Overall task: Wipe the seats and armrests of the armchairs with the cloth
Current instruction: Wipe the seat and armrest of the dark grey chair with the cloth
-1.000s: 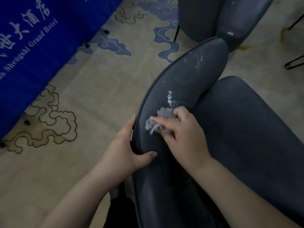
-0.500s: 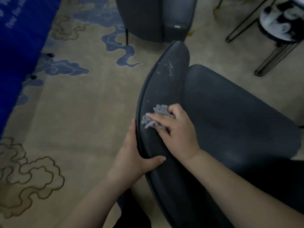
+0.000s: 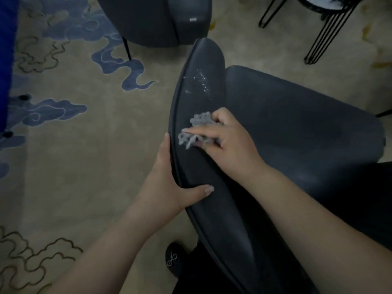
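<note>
A dark grey armchair fills the right half of the view. Its left armrest (image 3: 203,60) runs from the top centre toward me, with white droplets or specks (image 3: 199,81) on its far part. The seat (image 3: 297,115) lies to the right of it. My right hand (image 3: 229,145) holds a crumpled grey cloth (image 3: 199,128) and presses it on the armrest's middle. My left hand (image 3: 169,183) grips the armrest's outer edge just below the cloth, thumb on top.
A second dark armchair (image 3: 161,20) stands beyond the armrest. A small table with black wire legs (image 3: 326,30) is at the top right. Patterned beige and blue carpet (image 3: 84,145) covers the floor; a blue banner (image 3: 6,60) edges the left. My black shoe (image 3: 174,259) shows below.
The view has swung right, so the banner slid out left and the wire-legged table came in. The cloth has moved a little down the armrest, away from the white specks. My left hand keeps its grip.
</note>
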Demonstrator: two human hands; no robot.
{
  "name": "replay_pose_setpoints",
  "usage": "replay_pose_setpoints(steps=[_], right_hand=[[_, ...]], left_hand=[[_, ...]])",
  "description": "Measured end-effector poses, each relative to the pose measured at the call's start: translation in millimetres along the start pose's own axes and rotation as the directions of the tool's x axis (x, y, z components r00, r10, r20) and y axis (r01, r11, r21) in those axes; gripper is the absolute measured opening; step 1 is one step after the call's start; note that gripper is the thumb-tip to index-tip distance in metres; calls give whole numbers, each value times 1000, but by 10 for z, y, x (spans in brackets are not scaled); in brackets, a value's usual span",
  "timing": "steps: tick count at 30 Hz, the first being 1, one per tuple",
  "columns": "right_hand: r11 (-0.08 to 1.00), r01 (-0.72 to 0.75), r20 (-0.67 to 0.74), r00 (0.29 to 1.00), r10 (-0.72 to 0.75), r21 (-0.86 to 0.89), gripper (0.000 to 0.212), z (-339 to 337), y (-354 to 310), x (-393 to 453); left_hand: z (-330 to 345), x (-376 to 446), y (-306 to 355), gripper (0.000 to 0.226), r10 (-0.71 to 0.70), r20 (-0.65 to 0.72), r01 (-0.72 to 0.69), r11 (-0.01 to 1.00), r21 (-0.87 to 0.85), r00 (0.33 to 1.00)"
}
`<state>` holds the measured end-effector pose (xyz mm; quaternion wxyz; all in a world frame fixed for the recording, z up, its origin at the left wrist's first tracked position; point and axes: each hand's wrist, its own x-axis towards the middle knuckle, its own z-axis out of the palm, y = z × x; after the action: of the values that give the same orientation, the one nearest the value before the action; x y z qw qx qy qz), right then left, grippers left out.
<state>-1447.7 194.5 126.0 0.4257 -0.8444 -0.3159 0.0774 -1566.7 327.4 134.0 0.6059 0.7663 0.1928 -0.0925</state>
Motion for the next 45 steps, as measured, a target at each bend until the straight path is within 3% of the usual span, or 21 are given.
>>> replay_pose_setpoints(steps=[6, 13, 19, 25, 32, 40, 45], right_hand=[[990, 4, -43, 999, 2, 141, 34, -105, 187, -491], [996, -58, -66, 996, 62, 69, 29, -36, 241, 304], [988, 33, -73, 997, -22, 153, 36, -52, 233, -299], [999, -16, -148, 989, 23, 51, 31, 72, 234, 616], [995, -24, -147, 988, 39, 101, 39, 4, 311, 60], [991, -133, -253, 958, 132, 13, 27, 66, 411, 1119], [996, -52, -214, 975, 66, 67, 29, 90, 295, 624]], left_hand=[[-186, 186, 99, 122, -13, 12, 12, 997, 72, 1000], [-260, 272, 243, 130, -42, 49, 37, 994, 98, 998], [-224, 266, 252, 125, -74, 21, 70, 987, 144, 997], [-257, 453, 250, 117, -46, -28, 49, 989, 142, 999], [-431, 841, 333, 117, 41, 116, -60, 984, 165, 992], [-573, 1191, 350, 118, 20, 192, -47, 989, 139, 981], [-669, 1380, 370, 122, 27, 261, -70, 986, 155, 965]])
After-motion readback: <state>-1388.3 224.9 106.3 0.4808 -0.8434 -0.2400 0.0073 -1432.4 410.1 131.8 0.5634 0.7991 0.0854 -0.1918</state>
